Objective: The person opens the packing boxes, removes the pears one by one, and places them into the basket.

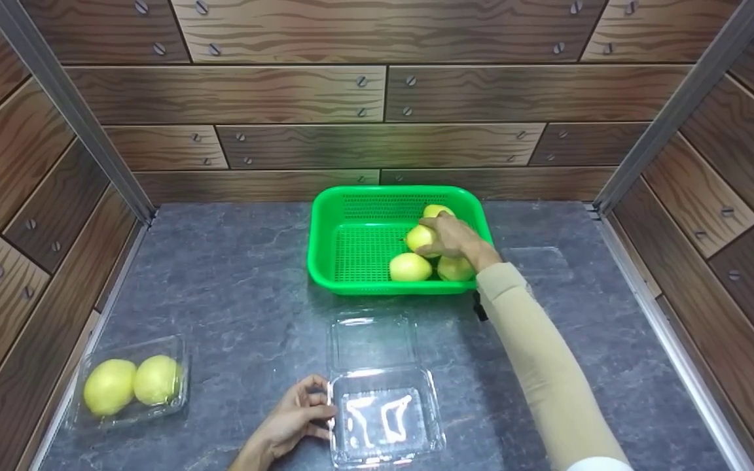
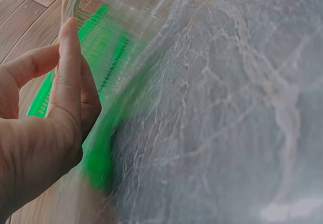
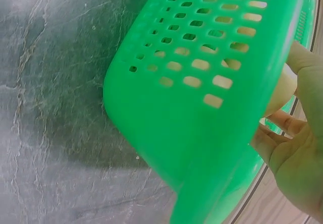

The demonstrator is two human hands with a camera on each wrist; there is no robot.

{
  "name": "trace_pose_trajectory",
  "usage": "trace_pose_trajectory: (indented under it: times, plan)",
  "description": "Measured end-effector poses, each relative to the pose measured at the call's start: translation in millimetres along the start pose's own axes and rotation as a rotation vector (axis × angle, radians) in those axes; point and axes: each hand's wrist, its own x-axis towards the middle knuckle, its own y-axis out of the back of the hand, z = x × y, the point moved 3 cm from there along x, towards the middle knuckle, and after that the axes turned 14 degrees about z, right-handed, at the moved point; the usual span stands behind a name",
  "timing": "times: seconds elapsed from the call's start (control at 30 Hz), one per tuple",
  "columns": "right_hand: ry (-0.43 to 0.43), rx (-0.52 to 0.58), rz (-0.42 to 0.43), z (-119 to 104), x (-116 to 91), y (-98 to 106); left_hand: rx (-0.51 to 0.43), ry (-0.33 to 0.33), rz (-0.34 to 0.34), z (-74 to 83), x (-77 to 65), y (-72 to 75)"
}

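Observation:
My left hand (image 1: 295, 412) pinches the left rim of an open clear plastic clamshell container (image 1: 434, 418), whose lid lies folded back toward the basket. In the left wrist view, the fingers (image 2: 68, 77) meet at the container's edge. My right hand (image 1: 449, 237) reaches into a green plastic basket (image 1: 321, 242) and grips a yellow-green pear (image 1: 419, 241), its thumb and fingers curled round it. Other pears (image 1: 410, 267) lie about that hand in the basket's right half. From the right wrist, the basket wall (image 3: 166, 118) hides most of the gripped pear (image 3: 283, 90).
At the left of the grey marbled tabletop stands a clear clamshell (image 1: 184, 386) with two pears (image 1: 110, 386) inside. Another flat clear plastic piece (image 1: 540, 260) lies right of the basket. A small black object (image 1: 480, 307) shows by the basket's front right corner. Wood-patterned walls enclose the table.

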Motion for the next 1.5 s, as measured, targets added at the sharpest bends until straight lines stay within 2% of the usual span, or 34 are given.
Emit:
trace_pose_trajectory:
  times: [0.4,0.77,1.1,1.5]
  plan:
    - [0.011,-0.015,-0.015,4.7,-5.6,-2.6,0.003,-0.001,-0.001,0.5,0.5,-1.0]
    - [0.049,-0.035,0.05,-1.7,-11.4,11.6,0.01,-0.008,-0.001,1.0,1.8,-2.3]
    - [0.063,0.088,0.156,-0.8,-30.2,36.8,0.003,-0.004,0.0,1.0,2.0,-4.7]
    - [0.151,0.078,0.271,-20.1,-66.7,60.2,0.002,0.001,0.013,1.2,2.9,-9.3]
